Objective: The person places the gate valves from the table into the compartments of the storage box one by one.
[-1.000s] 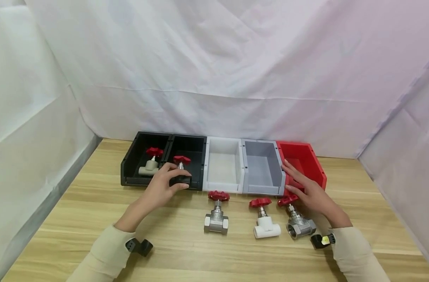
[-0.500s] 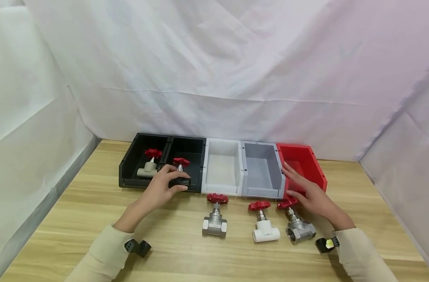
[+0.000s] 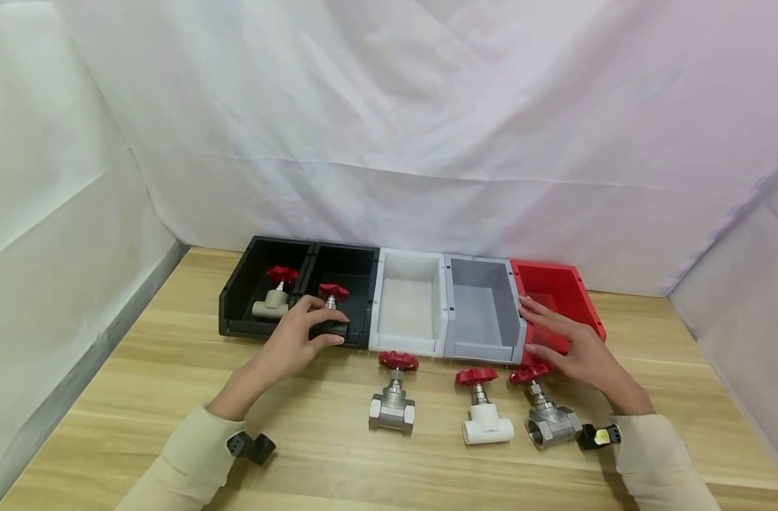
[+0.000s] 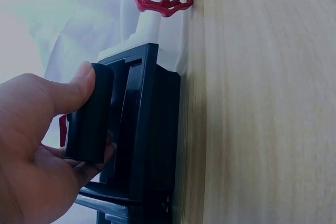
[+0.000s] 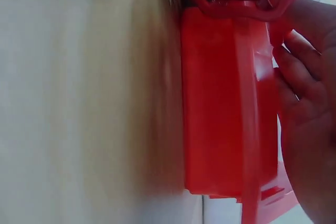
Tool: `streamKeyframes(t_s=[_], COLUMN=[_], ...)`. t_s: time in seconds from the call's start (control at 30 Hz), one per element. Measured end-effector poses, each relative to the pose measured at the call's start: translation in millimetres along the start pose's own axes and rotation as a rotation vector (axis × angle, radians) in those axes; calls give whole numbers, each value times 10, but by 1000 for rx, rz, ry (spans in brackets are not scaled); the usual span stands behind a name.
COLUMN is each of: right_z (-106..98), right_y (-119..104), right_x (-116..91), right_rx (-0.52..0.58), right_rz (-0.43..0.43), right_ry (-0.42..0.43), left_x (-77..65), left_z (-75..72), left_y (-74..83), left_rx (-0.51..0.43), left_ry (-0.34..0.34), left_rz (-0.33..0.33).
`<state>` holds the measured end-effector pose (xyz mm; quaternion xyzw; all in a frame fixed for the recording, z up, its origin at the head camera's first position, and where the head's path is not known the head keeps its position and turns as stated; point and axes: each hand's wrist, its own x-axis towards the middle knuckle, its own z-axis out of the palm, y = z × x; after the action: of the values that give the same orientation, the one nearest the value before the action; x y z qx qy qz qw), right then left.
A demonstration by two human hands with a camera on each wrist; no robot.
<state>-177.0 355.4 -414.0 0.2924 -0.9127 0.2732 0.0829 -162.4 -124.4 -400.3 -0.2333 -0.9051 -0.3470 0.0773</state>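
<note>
My left hand (image 3: 293, 337) grips the black pipe body (image 4: 90, 114) of a valve between thumb and fingers, at the front of the second black bin (image 3: 347, 266). The valve's red handwheel (image 3: 333, 291) stands above my fingers. In the left wrist view the thumb lies on the upper end of the black body. My right hand (image 3: 574, 348) lies over the front of the red bin (image 3: 590, 309), its extended fingers at the wall beside the grey bin (image 3: 485, 353). Just in front of it lies a steel valve (image 3: 551, 424), whose red handwheel (image 5: 247, 3) shows in the right wrist view.
A beige valve (image 3: 272, 305) with a red handwheel sits in the leftmost black bin (image 3: 232, 312). A white bin (image 3: 409, 305) stands mid-row. Before the row, a steel valve (image 3: 392, 408) and a white valve (image 3: 487, 424) lie on the wooden table (image 3: 338, 454). White cloth (image 3: 395, 106) hangs behind.
The head view has shifted slightly, moving the bins and valves a little in the frame. My left hand keeps its grip on the black valve, and my right hand stays at the red bin.
</note>
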Motion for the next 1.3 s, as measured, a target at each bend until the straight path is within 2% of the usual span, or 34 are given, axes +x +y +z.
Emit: streamKeyframes(t_s=[0.27,0.57,0.67,0.9,1.3], right_z=[82,131,123,-69,-83], right_y=[25,-8,-43,-453,-500], right_x=[-29,-17,-12,37,47], right_rx=[49,95,99,110,138], right_rz=[9,100,105,117,145], right_ry=[79,49,60,60,55], left_x=[1,29,54,162,347], left_z=[-36,-40,-31,27,116], left_y=[41,32,21,43,6], left_rx=[4,2,-4,-22,-14], left_ry=[-25,-11,-19,-43,-69], left_rz=[-19,-30,-25,-46,-93])
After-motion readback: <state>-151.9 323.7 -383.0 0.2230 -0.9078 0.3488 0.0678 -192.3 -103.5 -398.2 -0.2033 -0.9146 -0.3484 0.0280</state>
